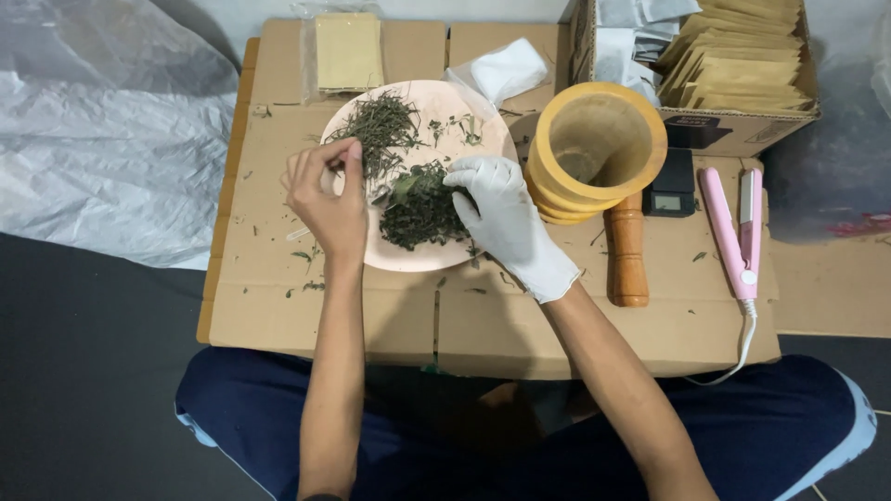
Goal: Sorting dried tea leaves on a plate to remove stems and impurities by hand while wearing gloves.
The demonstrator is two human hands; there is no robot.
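Dried green herbs (418, 209) lie in two heaps on a pale pink plate (422, 255): a stalky heap at upper left, a darker leafy heap near the middle. The plate sits on a flattened cardboard surface (557, 325) over the person's lap. Right hand (506, 218), in a white glove, rests fingers-down on the leafy heap, fingers curled loosely into the leaves; whether it actually pinches any cannot be told. Left hand (327, 199), bare, hovers over the plate's left rim, thumb and fingertips pinched together on a small bit of herb. Loose crumbs of herb are scattered on the cardboard left of and below the plate. Just right of the plate, a yellow wooden mortar (594, 148) lies tipped on its side, mouth toward the camera, with a brown wooden pestle (628, 250) lying below it. A small black digital scale (673, 190) sits right of the mortar, then a pink hair straightener (733, 232) with a white cord. Above the plate: a clear bag of tan packets (348, 51) and a white pouch (506, 70). Top right, a cardboard box (733, 130) holds stacked tan sachets. Crumpled clear plastic sheet (102, 130) at left.
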